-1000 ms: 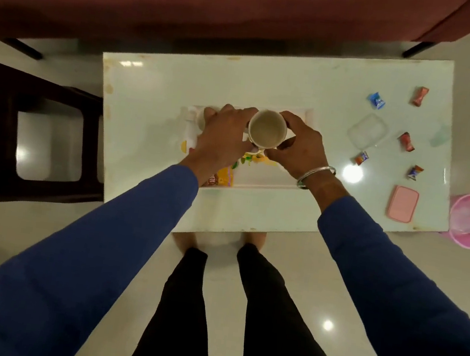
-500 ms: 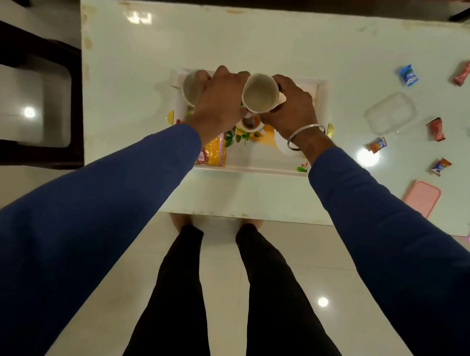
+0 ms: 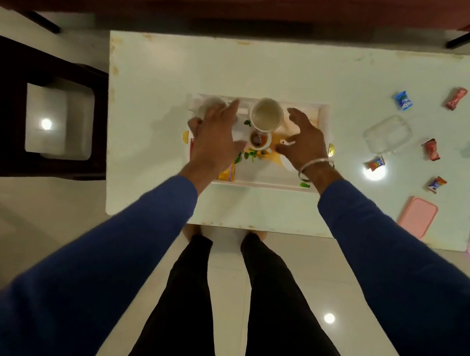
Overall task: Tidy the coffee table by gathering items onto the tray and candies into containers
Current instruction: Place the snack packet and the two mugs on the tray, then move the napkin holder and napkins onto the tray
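cup [image 3: 267, 114] now stands free on tray [image 3: 323, 120] | left hand [image 3: 218, 134], right hand [image 3: 304, 143]: fingers released, spread beside it

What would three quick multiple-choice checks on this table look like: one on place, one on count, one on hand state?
1. Where does the big cup stand?
A. on the tray
B. on the floor
C. on the pink lid

2. How many wrapped candies lie loose on the table right of the tray?
A. two
B. five
C. nine

3. What are the hands doing?
A. both grip the cup
B. both open, holding nothing
C. one holds a candy

Answers:
1 A: it sits inside the rim of the tray.
2 B: blue, pink, red and two mixed-colour ones.
3 B: the left hand and right hand flank the cup with spread fingers.
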